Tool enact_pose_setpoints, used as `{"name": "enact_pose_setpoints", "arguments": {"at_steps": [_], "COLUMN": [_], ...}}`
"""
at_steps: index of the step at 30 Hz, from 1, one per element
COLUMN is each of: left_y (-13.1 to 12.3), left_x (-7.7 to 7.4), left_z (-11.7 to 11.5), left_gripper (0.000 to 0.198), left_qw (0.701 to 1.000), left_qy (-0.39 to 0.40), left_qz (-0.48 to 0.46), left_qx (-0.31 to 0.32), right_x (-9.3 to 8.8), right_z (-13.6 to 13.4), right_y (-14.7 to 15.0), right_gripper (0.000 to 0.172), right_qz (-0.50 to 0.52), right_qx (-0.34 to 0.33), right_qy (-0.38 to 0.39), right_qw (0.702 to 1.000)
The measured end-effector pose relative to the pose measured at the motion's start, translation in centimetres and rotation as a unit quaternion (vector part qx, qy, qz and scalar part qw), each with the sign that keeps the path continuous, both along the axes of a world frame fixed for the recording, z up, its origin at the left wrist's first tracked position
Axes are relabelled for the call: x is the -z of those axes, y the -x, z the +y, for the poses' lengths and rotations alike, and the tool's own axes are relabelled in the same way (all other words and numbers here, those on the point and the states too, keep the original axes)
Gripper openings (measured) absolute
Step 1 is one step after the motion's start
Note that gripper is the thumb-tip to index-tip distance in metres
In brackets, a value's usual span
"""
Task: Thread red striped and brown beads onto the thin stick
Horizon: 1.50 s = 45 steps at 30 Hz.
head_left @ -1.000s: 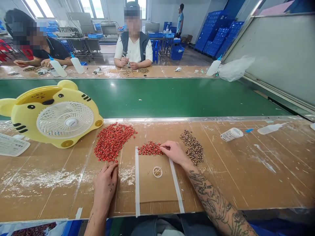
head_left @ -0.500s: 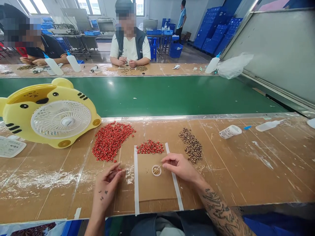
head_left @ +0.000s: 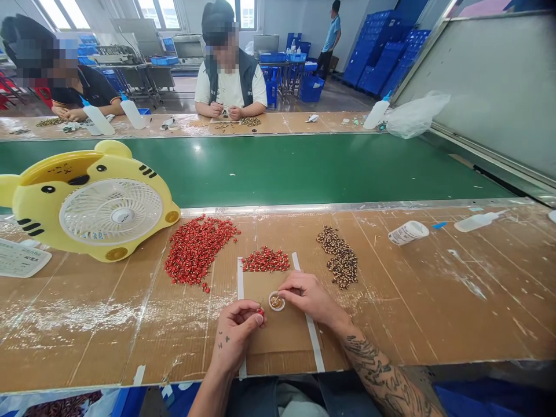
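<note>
Left hand [head_left: 237,336] nearer the small cup [head_left: 276,301], grip pinched on a red bead [head_left: 260,311]; white tub label [head_left: 408,233] unreadable.

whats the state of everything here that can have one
left hand, pinching a small red bead at the fingertips
right hand, curled beside the dish, too small to tell if holding anything
small round dish, on the cardboard sheet, brownish contents
red beads, loose heap
brown speckled beads, loose heap
squeeze bottle, lying on its side
white tub, lying on its side
yellow tiger-shaped fan, upright, cannot tell if running
</note>
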<state>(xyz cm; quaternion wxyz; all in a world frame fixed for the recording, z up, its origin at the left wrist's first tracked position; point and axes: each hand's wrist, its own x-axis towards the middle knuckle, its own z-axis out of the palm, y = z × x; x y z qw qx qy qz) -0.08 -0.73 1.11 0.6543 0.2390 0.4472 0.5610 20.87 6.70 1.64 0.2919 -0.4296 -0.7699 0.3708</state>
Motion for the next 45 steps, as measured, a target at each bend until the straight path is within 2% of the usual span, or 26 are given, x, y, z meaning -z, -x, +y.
{"name": "enact_pose_setpoints", "arguments": {"at_steps": [4,9,15,20,23,33,41,45], "left_y": [-0.5,-0.7,-0.3,-0.2,-0.3,-0.4,-0.6,-0.7], "left_x": [0.6,0.9,0.6,0.9,1.0,0.7,0.3,0.1], "left_z": [-0.3,-0.4,-0.3,-0.4,-0.4,-0.4,-0.3,-0.3], "left_gripper": [0.015,0.013,0.011,0.013,0.014,0.017,0.015,0.015], "left_qw": [1.000,0.997,0.995,0.997,0.997,0.994,0.989,0.985], "left_qy": [0.002,0.014,0.006,0.001,0.003,0.006,0.001,0.003], "left_qz": [0.025,0.069,0.101,0.079,0.078,0.108,0.145,0.172], "left_qx": [-0.001,0.018,0.025,0.011,0.008,0.003,-0.004,-0.011], "right_x": [-0.2,-0.4,-0.2,-0.6,-0.7,-1.0,-0.9,-1.1], "right_z": [-0.3,-0.7,-0.6,-0.6,-0.6,-0.6,-0.5,-0.7], "right_y": [0.2,0.5,0.3,0.2,0.2,0.1,0.1,-0.3], "right_gripper": [0.025,0.034,0.034,0.035,0.036,0.036,0.036,0.035], "right_qz": [-0.002,-0.011,-0.083,-0.116,-0.121,-0.137,-0.111,-0.080], "right_qx": [-0.008,-0.081,-0.076,-0.113,-0.097,-0.111,-0.092,-0.107], "right_qy": [-0.051,-0.155,-0.237,-0.241,-0.245,-0.255,-0.226,-0.194], "right_qw": [0.999,0.985,0.965,0.957,0.957,0.951,0.963,0.972]}}
